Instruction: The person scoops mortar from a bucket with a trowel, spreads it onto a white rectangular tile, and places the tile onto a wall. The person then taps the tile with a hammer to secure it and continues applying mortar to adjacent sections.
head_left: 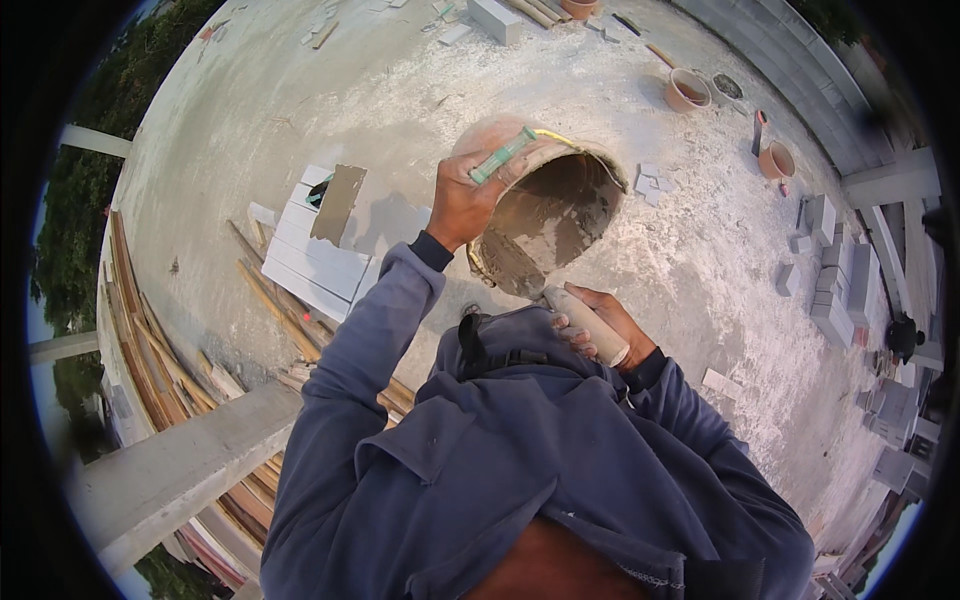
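Reading clock positions from the middle of the view, with 12 ahead of the person, take the concrete floor point(690, 300) as the base surface. Pale blocks point(840, 280) stand grouped at 3 o'clock, well apart from the hands. White panels point(305, 262) lie flat at 10 o'clock, set side by side, probably for orderly storage. The bucket point(495, 132) is located at 1 o'clock, tilted so that its mouth faces the body; this angle appears to bring the interior within sight and reach. Grey mortar point(512, 258) coats the inner wall and gathers at the lower side, consistent with the tilt. A pale cylinder point(598, 332) is held at the bucket's 5 o'clock, its upper end near the rim. A green grip point(505, 154) lies at the bucket's 11 o'clock, a position that probably gives control of the tilt.

Left hand point(463, 205): forearm extended toward 1 o'clock; fingers clamped on the lower end of the green grip. Whether the fingertips also press the rim cannot be told.

Right hand point(620, 315): forearm angled toward 11 o'clock, close to the waist; fingers wrapped around the cylinder, apparently to steady it.
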`<control>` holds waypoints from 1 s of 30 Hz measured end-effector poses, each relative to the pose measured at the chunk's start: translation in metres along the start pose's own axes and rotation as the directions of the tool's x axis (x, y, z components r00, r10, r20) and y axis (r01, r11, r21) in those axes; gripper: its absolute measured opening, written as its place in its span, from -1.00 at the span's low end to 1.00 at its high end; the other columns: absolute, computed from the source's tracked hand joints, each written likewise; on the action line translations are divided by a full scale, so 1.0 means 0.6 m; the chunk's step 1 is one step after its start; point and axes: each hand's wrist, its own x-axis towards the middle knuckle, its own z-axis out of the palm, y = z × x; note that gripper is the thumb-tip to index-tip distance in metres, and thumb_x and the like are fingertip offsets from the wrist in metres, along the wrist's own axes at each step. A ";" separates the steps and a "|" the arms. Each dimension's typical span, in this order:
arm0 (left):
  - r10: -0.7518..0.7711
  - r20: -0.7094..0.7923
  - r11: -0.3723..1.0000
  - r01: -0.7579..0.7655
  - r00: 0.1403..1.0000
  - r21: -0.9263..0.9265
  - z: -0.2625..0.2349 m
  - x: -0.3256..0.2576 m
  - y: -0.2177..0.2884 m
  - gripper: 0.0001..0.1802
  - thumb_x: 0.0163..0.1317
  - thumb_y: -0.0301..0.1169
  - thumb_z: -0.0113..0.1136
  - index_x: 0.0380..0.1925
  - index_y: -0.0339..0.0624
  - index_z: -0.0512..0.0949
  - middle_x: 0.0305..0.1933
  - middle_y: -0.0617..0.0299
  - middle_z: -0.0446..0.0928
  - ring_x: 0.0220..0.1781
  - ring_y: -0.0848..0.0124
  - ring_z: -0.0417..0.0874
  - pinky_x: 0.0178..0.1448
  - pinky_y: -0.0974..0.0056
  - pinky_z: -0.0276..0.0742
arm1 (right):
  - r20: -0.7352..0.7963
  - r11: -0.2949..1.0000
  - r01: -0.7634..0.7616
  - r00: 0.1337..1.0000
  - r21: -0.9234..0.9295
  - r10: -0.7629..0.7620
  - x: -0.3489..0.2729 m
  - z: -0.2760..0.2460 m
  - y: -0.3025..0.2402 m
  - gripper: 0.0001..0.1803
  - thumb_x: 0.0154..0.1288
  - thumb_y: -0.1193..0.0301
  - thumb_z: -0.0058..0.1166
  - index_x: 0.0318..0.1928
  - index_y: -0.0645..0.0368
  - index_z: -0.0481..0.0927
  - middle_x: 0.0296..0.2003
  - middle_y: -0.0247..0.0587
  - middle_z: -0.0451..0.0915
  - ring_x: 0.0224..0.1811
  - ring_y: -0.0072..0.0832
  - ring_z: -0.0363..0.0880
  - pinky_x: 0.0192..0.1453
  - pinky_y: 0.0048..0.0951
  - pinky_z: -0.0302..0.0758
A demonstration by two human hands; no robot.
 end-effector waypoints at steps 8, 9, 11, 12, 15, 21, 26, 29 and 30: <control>0.040 0.067 0.999 -0.038 0.997 -0.021 0.021 0.017 -0.008 -0.68 0.39 -0.23 0.37 -0.17 -0.35 0.76 -0.47 0.41 0.58 -0.40 0.66 0.44 -0.32 0.40 0.44 | -0.234 0.952 0.002 0.969 -0.305 -0.076 0.002 0.011 -0.020 -0.57 0.68 0.06 -0.29 0.20 0.14 0.32 -0.27 -0.17 0.49 -0.59 -0.51 0.44 -0.68 -0.44 0.52; 0.047 0.076 0.999 -0.048 0.996 0.005 0.020 0.021 -0.014 -0.67 0.39 -0.23 0.37 -0.17 -0.35 0.76 -0.45 0.40 0.61 -0.39 0.66 0.47 -0.31 0.41 0.47 | -0.191 0.963 0.016 0.979 -0.269 -0.069 0.000 0.009 -0.024 -0.58 0.68 0.06 -0.29 0.19 0.14 0.33 -0.27 -0.17 0.49 -0.59 -0.50 0.44 -0.68 -0.44 0.52; 0.009 0.089 1.000 -0.011 0.996 0.025 0.002 0.028 -0.029 -0.66 0.40 -0.22 0.37 -0.16 -0.35 0.76 -0.41 0.37 0.66 -0.36 0.67 0.53 -0.29 0.42 0.51 | -0.067 0.998 -0.014 0.998 -0.058 0.010 -0.002 0.000 -0.035 -0.60 0.68 0.07 -0.29 0.16 0.12 0.34 -0.28 -0.16 0.50 -0.58 -0.50 0.46 -0.68 -0.43 0.52; -0.032 0.093 0.999 0.032 0.995 0.012 -0.013 0.030 -0.037 -0.66 0.40 -0.22 0.37 -0.17 -0.35 0.76 -0.39 0.35 0.68 -0.34 0.66 0.56 -0.27 0.42 0.53 | 0.095 0.998 -0.048 0.995 0.041 0.044 -0.002 -0.005 -0.041 -0.61 0.68 0.08 -0.29 0.15 0.12 0.34 -0.28 -0.15 0.50 -0.57 -0.50 0.47 -0.68 -0.43 0.52; -0.061 0.079 0.994 0.068 0.995 -0.086 -0.038 0.027 -0.054 -0.66 0.40 -0.20 0.37 -0.17 -0.33 0.76 -0.35 0.32 0.73 -0.31 0.65 0.61 -0.23 0.42 0.57 | -0.145 0.995 0.092 0.985 -0.033 -0.096 0.015 -0.017 -0.052 -0.63 0.68 0.09 -0.30 0.12 0.11 0.35 -0.28 -0.17 0.50 -0.57 -0.51 0.48 -0.67 -0.46 0.52; -0.024 -0.061 1.000 0.025 0.998 0.015 0.014 -0.003 -0.050 -0.65 0.38 -0.20 0.37 -0.25 -0.35 0.74 -0.56 0.41 0.49 -0.45 0.65 0.36 -0.39 0.36 0.37 | -0.162 0.989 0.017 0.986 -0.144 -0.041 0.036 -0.007 -0.031 -0.67 0.68 0.09 -0.28 0.14 0.05 0.29 -0.32 -0.17 0.50 -0.58 -0.49 0.46 -0.66 -0.45 0.50; -0.047 -0.067 0.998 0.049 0.997 0.033 0.028 -0.012 -0.047 -0.65 0.37 -0.19 0.38 -0.30 -0.34 0.72 -0.59 0.35 0.45 -0.47 0.62 0.32 -0.40 0.32 0.35 | -0.064 0.999 -0.022 0.998 0.038 0.024 0.022 0.027 -0.024 -0.63 0.67 0.08 -0.27 0.17 0.07 0.30 -0.29 -0.19 0.46 -0.57 -0.51 0.45 -0.67 -0.47 0.48; -0.076 -0.012 0.994 0.077 0.997 0.075 0.035 -0.018 -0.071 -0.65 0.36 -0.20 0.37 -0.29 -0.36 0.71 -0.60 0.31 0.43 -0.47 0.60 0.31 -0.39 0.31 0.36 | 0.000 0.981 -0.020 1.000 0.191 0.021 0.018 0.044 -0.023 -0.59 0.67 0.07 -0.26 0.19 0.15 0.32 -0.27 -0.20 0.44 -0.56 -0.54 0.44 -0.68 -0.50 0.48; -0.110 -0.062 0.989 0.116 0.992 0.094 0.035 -0.023 -0.079 -0.65 0.37 -0.20 0.36 -0.28 -0.36 0.72 -0.58 0.34 0.45 -0.46 0.61 0.34 -0.37 0.33 0.36 | 0.100 0.968 -0.022 0.995 0.249 -0.003 0.015 0.050 -0.022 -0.57 0.66 0.07 -0.26 0.19 0.18 0.32 -0.26 -0.20 0.43 -0.56 -0.55 0.44 -0.68 -0.50 0.48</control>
